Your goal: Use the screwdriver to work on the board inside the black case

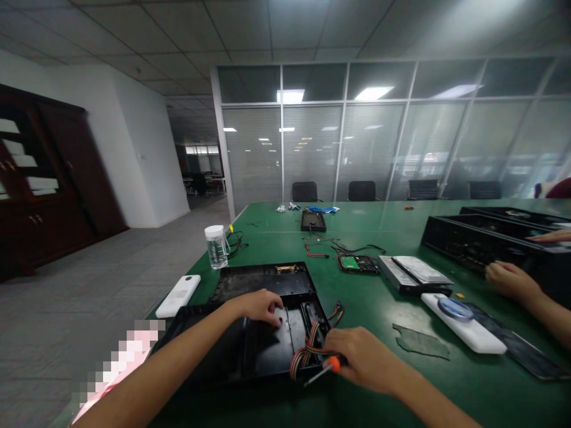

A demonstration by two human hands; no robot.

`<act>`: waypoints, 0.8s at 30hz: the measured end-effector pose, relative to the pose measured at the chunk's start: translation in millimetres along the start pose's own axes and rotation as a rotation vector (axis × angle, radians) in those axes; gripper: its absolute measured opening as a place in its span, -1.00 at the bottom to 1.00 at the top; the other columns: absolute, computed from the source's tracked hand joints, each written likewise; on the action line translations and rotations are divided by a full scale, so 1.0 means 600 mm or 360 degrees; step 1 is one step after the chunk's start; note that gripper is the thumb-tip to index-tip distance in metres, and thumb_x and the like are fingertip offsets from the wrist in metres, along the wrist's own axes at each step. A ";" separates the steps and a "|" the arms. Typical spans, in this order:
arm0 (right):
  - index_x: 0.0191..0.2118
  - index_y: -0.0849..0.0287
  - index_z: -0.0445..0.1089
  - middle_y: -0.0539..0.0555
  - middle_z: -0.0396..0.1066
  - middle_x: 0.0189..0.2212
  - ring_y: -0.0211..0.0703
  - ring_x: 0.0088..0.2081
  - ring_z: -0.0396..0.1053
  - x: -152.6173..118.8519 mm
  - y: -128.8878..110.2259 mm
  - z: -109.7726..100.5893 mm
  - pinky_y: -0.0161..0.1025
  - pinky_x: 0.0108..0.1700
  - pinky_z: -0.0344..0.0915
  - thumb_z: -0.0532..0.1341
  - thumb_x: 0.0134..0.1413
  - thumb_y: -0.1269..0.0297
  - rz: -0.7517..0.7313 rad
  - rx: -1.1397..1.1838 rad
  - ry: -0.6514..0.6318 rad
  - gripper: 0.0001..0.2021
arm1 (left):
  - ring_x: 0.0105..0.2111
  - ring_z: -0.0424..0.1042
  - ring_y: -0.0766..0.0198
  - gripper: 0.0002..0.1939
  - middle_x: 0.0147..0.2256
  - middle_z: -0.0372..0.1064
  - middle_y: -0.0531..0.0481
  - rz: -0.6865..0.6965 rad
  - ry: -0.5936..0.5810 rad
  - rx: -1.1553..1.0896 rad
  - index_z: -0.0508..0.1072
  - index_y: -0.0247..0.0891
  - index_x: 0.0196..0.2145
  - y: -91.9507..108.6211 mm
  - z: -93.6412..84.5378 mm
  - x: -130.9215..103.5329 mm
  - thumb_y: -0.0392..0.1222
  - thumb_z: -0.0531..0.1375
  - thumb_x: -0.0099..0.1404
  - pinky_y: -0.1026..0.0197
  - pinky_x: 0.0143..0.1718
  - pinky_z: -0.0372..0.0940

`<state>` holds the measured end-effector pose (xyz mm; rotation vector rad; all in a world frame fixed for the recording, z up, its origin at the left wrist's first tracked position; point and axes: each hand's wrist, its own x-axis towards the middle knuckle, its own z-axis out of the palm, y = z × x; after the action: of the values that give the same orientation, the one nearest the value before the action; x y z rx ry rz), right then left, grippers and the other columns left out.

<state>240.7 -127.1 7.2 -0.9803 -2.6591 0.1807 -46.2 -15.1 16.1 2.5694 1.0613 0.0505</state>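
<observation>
A black metal computer case lies opened flat on the green table in front of me. My left hand reaches over its inside, fingers curled down and closed near the panel; whatever they hold, if anything, is too small to make out. At the case's right edge my right hand is wrapped round a screwdriver with an orange collar, its metal shaft pointing down left. A bundle of multicoloured cables loops out of the case right beside that hand; whether the fingers also grip it is unclear.
A water bottle and white phone-like device stand left. To the right lie a circuit board, a silver drive box, a white device and a flat dark piece. Another person's hand works by black cases.
</observation>
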 end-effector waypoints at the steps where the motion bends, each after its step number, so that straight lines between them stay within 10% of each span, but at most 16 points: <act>1: -0.23 0.13 0.34 0.06 0.35 -0.26 -0.17 -0.27 0.31 -0.009 -0.016 0.008 -0.27 -0.25 0.20 0.13 0.01 0.30 0.0031 -0.0119 0.0007 -0.84 | -0.47 0.34 0.35 -0.53 -0.42 0.38 0.05 -0.0005 0.0102 0.0007 0.38 -0.25 -0.13 -0.009 -0.006 -0.001 0.09 0.22 0.07 0.37 -0.45 0.17; 5: -0.13 0.10 0.26 0.08 0.27 -0.14 -0.11 -0.22 0.30 -0.054 -0.035 0.048 -0.23 -0.24 0.23 0.17 -0.12 0.47 0.0197 -0.0396 0.0118 -0.65 | -0.37 0.32 0.30 -0.64 -0.36 0.35 -0.01 -0.0084 0.0342 0.0197 0.39 -0.30 -0.23 -0.056 -0.021 0.014 0.06 0.11 0.19 0.33 -0.34 0.17; 12: -0.19 0.07 0.24 0.05 0.31 -0.21 -0.11 -0.28 0.31 -0.140 -0.012 0.083 -0.21 -0.27 0.23 0.11 -0.24 0.61 0.0278 -0.0519 0.0133 -0.58 | -0.40 0.35 0.31 -0.83 -0.38 0.37 0.07 -0.0103 -0.0126 0.0454 0.41 -0.24 -0.32 -0.093 -0.003 0.045 -0.19 0.22 0.08 0.37 -0.43 0.17; 17: -0.18 0.07 0.25 0.07 0.31 -0.20 -0.12 -0.24 0.30 -0.138 -0.009 0.077 -0.24 -0.28 0.20 0.10 -0.09 0.51 0.0361 -0.0414 0.0154 -0.70 | -0.22 0.35 0.21 -0.80 -0.24 0.38 -0.04 0.0130 0.0130 0.0728 0.39 -0.23 -0.25 -0.049 -0.046 0.025 -0.23 0.21 0.11 0.28 -0.22 0.19; 24: -0.23 0.14 0.31 0.08 0.35 -0.31 -0.14 -0.29 0.32 -0.005 0.058 0.056 -0.26 -0.27 0.21 0.07 0.07 0.32 0.0326 -0.0394 0.0132 -0.85 | -0.28 0.34 0.24 -0.85 -0.32 0.35 0.00 0.0266 0.0160 0.0674 0.37 -0.25 -0.30 0.086 -0.122 -0.090 -0.16 0.18 0.17 0.27 -0.23 0.18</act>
<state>253.2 -103.0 -32.8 -1.3075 -2.5444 -0.1470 -62.2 -63.2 107.5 3.0634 0.9736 -0.0037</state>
